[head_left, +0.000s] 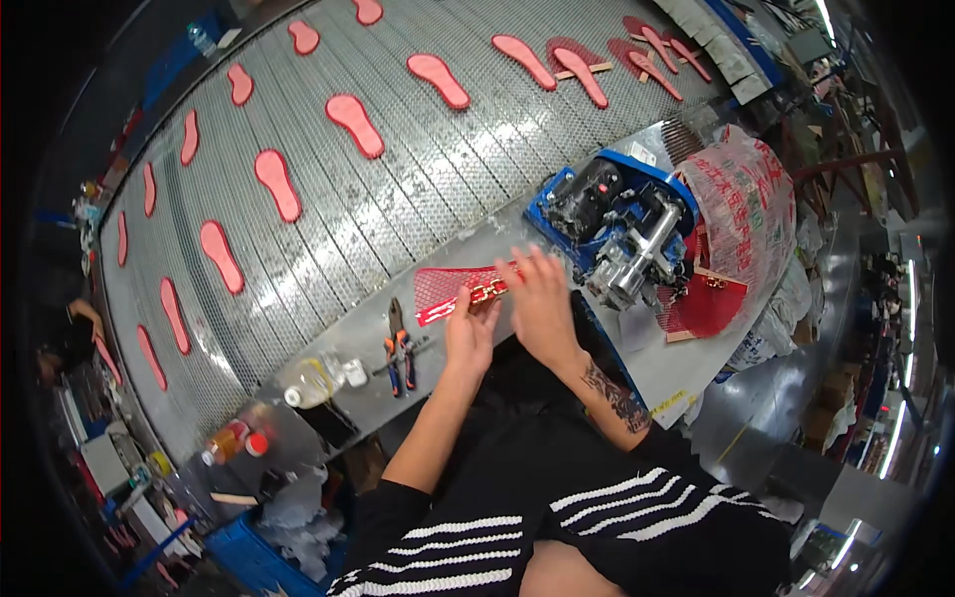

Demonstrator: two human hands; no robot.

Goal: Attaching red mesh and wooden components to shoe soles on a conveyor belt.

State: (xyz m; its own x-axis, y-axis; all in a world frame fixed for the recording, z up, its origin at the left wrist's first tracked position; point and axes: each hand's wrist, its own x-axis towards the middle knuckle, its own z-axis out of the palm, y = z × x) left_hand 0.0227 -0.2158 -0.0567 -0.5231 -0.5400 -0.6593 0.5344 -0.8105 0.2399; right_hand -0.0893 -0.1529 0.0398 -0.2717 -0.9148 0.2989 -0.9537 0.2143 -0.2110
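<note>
Above the metal bench edge, a red mesh shoe upper [448, 286] is held between my two hands. It has a glossy red band and a gold chain ornament [487, 291]. My left hand [470, 333] is closed on the band below the chain, thumb and fingers at its near side. At the upper's right end, my right hand [542, 303] is bent over it; those fingertips are slightly blurred and its thumb is mostly hidden. Left of my hands lie pliers [398, 343] with dark blue and orange handles. A blue machine [617, 219] with a metal shaft stands right of my right hand.
Rows of pink shoe soles [355, 125] lie on a wide metal mesh conveyor [328, 214] beyond the bench. A clear plastic bag [741, 189] with red uppers [708, 303] sits right of the machine. Bottles [310, 383] stand at the bench's left end.
</note>
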